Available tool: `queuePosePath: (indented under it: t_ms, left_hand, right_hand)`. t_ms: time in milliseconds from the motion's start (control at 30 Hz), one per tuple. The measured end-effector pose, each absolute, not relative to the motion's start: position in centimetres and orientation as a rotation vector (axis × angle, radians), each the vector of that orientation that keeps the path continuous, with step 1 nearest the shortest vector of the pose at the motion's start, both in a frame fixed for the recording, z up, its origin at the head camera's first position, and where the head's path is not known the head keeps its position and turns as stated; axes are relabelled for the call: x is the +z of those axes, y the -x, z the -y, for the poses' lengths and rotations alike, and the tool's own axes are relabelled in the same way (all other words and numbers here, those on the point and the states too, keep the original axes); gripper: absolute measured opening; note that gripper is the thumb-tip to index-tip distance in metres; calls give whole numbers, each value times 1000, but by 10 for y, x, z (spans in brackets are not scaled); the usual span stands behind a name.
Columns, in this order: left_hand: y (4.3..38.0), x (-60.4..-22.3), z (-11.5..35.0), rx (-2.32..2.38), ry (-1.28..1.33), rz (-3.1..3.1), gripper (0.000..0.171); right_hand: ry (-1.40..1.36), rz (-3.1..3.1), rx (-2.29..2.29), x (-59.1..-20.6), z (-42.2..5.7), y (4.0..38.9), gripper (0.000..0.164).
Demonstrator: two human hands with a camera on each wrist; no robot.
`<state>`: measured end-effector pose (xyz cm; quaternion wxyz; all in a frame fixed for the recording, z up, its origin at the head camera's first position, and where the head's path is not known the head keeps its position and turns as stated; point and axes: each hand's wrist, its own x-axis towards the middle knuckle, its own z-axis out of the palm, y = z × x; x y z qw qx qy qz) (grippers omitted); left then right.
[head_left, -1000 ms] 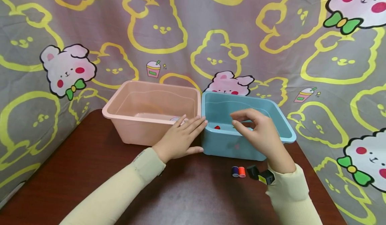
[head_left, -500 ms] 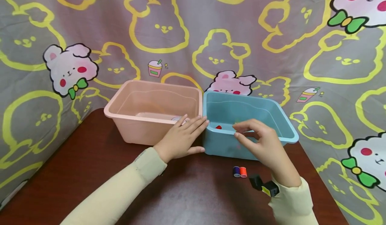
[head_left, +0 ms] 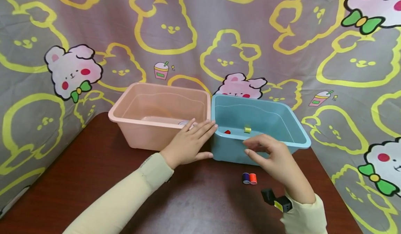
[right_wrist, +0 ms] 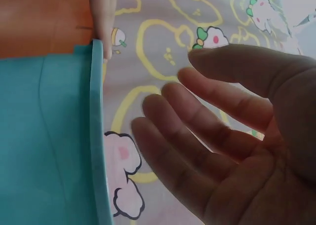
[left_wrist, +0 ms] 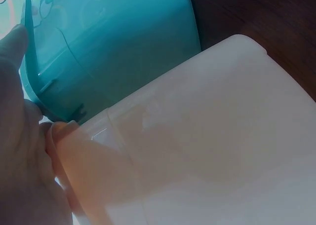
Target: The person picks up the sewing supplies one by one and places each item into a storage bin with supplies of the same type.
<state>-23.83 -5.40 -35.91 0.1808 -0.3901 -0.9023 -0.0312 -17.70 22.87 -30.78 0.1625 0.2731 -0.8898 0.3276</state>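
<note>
My left hand rests with straight fingers on the adjoining rims of a pink plastic bin and a blue plastic bin. Just in front of the blue bin's near rim hovers my right hand. Its fingers are loosely bent, and the right wrist view shows nothing in the palm. Inside the blue bin lie a yellow thread spool and a small red item, partly hidden by the rim. On the table, a navy thread spool touches an orange thread spool.
Both bins stand side by side on a dark red-brown table, near a patterned curtain. A round white-and-blue mark shows on the pink bin's floor. A black device is strapped to the right wrist.
My right hand has drawn back and down from over the blue bin to before its rim. The yellow spool in the bin has come into full view. The left hand stays put.
</note>
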Motion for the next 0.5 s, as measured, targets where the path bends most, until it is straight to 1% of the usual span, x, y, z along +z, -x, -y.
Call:
queuePosePath:
  t_ms: [300,500]
  left_hand:
    - [240,-361,55,-80,1086,2561,90]
    - [240,-362,54,-75,1088,2561,90]
  right_hand:
    - [-850,2635,854,-324,-233,178,21]
    - [-860,2723,855,-332,-237,178,23]
